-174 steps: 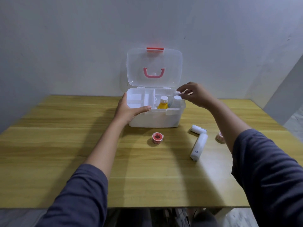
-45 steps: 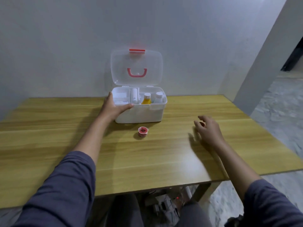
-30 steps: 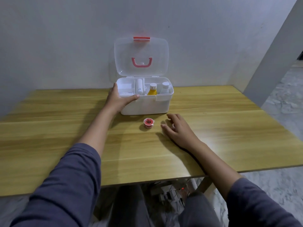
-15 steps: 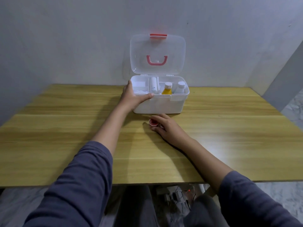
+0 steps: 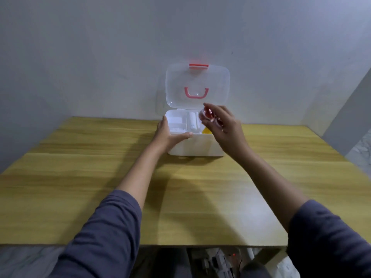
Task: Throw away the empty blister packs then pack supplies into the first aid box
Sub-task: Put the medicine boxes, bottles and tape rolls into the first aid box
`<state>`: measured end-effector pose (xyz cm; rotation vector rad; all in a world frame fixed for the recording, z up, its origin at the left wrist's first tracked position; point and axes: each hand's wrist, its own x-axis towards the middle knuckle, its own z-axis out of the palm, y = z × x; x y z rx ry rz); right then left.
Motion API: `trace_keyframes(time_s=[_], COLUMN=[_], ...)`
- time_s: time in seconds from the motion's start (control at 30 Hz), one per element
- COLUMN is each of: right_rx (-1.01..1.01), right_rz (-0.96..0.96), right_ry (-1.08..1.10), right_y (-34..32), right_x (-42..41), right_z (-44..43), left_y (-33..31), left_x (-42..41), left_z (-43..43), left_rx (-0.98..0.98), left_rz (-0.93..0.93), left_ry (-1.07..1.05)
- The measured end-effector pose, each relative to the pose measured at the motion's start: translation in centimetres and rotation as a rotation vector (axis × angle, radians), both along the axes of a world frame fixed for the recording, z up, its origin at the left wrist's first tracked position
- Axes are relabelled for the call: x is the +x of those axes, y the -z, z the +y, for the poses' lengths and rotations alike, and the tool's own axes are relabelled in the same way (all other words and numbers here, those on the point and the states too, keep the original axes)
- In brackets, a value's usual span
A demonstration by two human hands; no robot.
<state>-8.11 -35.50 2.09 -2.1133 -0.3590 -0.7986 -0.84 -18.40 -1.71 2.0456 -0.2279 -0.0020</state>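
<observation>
Red-topped jar (image 5: 208, 113) (label blurred, perhaps unreadable), right hand (image 5: 224, 125) grip

Right hand (image 5: 226, 127) with small red jar (image 5: 207, 115) above open first aid box (image 5: 198, 146), left hand (image 5: 168, 135) on its wall.

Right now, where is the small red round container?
In the head view, the small red container is held in the right hand, above the right half of the open first aid box, in front of its raised lid.

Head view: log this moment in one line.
left hand: braces first aid box | right hand: holds red-capped jar over box | lid: open
</observation>
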Motion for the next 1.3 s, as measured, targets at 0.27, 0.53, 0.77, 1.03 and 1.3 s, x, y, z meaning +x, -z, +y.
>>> trace_keyframes(time_s=[0.27,0.53,0.77,1.03,1.3], right_rx=[-0.186,-0.381,-0.385,-0.561,-0.602], right_rz=[0.362,0.558,0.59,0.577,0.503], right_ry=[-0.077,0.002,0.009,0.042,-0.02], right_y=[-2.2,-0.9,-0.8,-2.8,-3.0], right_x=[9.2,13.4,13.2,11.8,10.9], right_z=[4.1,5.7,5.4,4.0,3.7], left_y=[0.8,1.1,1.5,0.7,1.0], left_x=[0.7,0.9,1.3,0.5,0.9], left_z=[-0.4,0.0,-0.1,0.0,0.0], left_rx=[-0.029,-0.02,-0.032,-0.023,-0.051], left_rz=[0.025,0.067,0.063,0.049,0.038], left_ry=[-0.022,0.016,0.016,0.002,0.021])
